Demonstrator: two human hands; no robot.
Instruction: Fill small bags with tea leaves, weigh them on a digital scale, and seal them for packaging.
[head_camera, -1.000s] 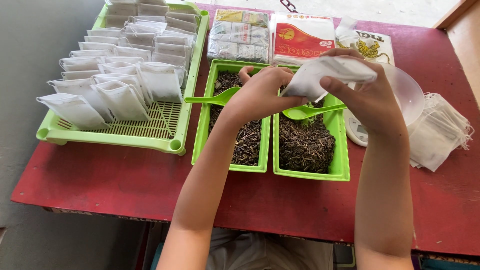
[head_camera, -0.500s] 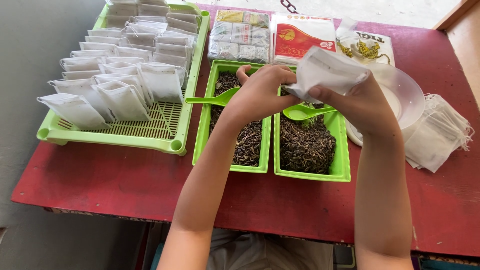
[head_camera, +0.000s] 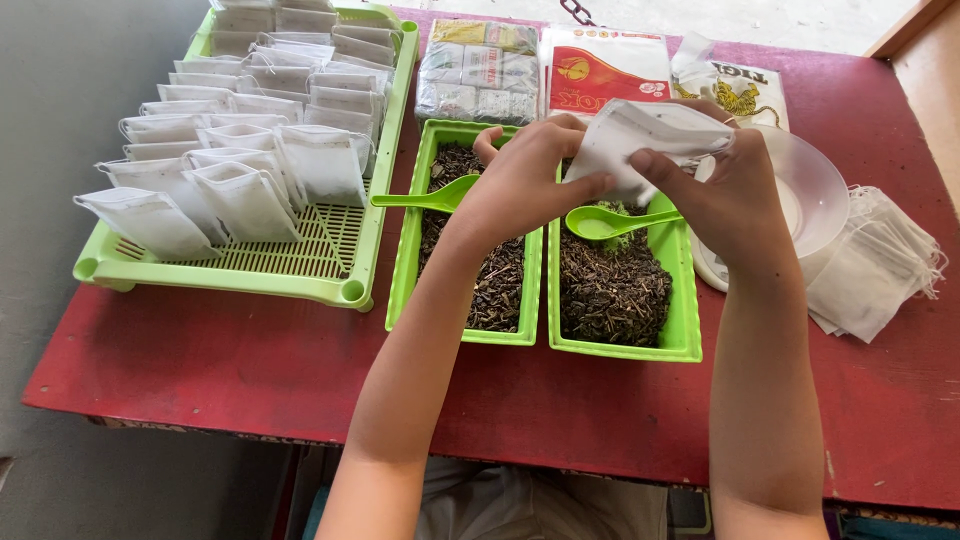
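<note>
Both of your hands held one white pouch (head_camera: 640, 135) above the two green bins of dried leaf. Left hand (head_camera: 525, 180) pinched its left edge; right hand (head_camera: 735, 195) gripped its right side, fingers curled over the top.

Risk, as judged: the pouch hung over the seam between left bin (head_camera: 480, 255) and right bin (head_camera: 615, 290), so a tilt could have dropped leaf onto the red table (head_camera: 250, 380). A scoop (head_camera: 620, 220) lay just under your hands and another (head_camera: 425, 198) jutted left; a lowered wrist could have knocked either.

Room: tight. Rack (head_camera: 250, 270) of filled pouches sat just left of the bins, clear bowl (head_camera: 810, 190) right, empty pouches (head_camera: 875, 265) near the right edge, packets (head_camera: 545, 70) far. Only the near strip of table was bare.
</note>
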